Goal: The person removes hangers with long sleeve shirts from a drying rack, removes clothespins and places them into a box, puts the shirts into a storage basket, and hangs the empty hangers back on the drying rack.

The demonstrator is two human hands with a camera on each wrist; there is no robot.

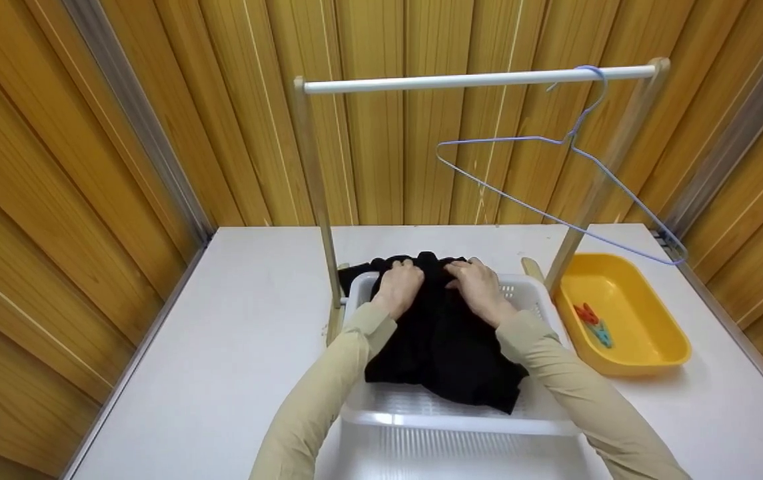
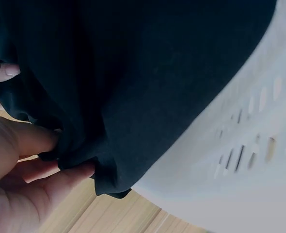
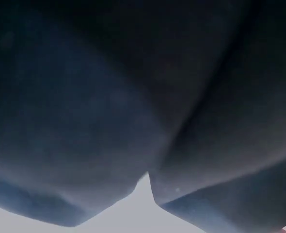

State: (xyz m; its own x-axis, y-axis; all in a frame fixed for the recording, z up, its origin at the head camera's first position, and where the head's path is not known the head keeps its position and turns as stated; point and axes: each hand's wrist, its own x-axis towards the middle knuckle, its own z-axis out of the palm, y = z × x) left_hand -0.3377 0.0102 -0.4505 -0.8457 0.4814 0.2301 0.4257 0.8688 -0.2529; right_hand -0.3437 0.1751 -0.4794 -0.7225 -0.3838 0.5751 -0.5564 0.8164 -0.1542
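Observation:
A black garment [image 1: 444, 340] lies in and over a white plastic basket [image 1: 461, 421], its far end bunched up near the basket's back rim. With its fingers my left hand [image 1: 401, 287] grips the garment's far edge on the left; in the left wrist view the thumb and fingers [image 2: 70, 180] pinch the hem. My right hand [image 1: 478, 288] holds the same edge a little to the right, and its thumb shows against the cloth in the left wrist view. Dark cloth fills most of the right wrist view, which hides the right fingers. Whether it is a shirt or trousers I cannot tell.
Behind the basket stands a rack with a white rail [image 1: 421, 83] and wooden posts. A purple wire hanger [image 1: 508, 195] hangs from its right part. Right of the basket, a yellow tub [image 1: 628, 313] holds red and teal clothespins [image 1: 600, 332]. All stand on a white table [image 1: 241, 347].

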